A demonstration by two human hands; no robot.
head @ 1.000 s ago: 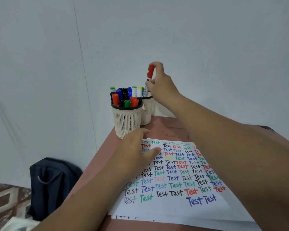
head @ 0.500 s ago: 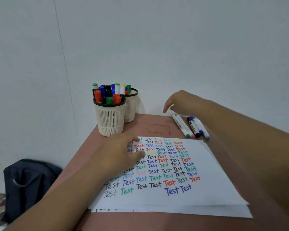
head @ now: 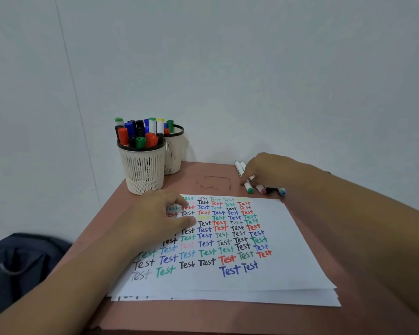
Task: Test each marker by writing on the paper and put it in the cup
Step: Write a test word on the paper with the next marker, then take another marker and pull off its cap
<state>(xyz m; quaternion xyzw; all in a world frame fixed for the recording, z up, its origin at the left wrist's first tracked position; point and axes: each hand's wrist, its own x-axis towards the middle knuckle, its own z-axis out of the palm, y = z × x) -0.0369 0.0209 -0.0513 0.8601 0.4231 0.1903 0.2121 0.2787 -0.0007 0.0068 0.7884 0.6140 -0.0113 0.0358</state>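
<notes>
**A:** ok going left to right, what's being seen here? A dark bag (head: pixel 22 259) is being left on the floor at far left. Then the front cup (head: pixel 143 165) is being packed full of capped markers, and the back cup (head: pixel 176 153) behind it is now being occupied by the red marker that was being lowered in a second ago.

**B:** yep, so one more is being counted as tested and stowed. The paper (head: pixel 288 250) is being pinned down by the left hand (head: pixel 160 221), fingers spread flat on it, nothing being gripped.

**A:** and the right hand (head: pixel 266 170)?

**B:** It's been swung away from the cups and is being brought down on the loose markers (head: pixel 261 187) lying at the far right of the table (head: pixel 203 317), just past the paper's far edge. Fingertips are being placed on the green-capped marker (head: pixel 248 187), but a real pinch isn't being shown yet; the fingers look loosely extended.

**A:** so the next round is probably being started: pick, uncap, write "Test".

**B:** four or so are still being left untested, by the look of it.
</notes>
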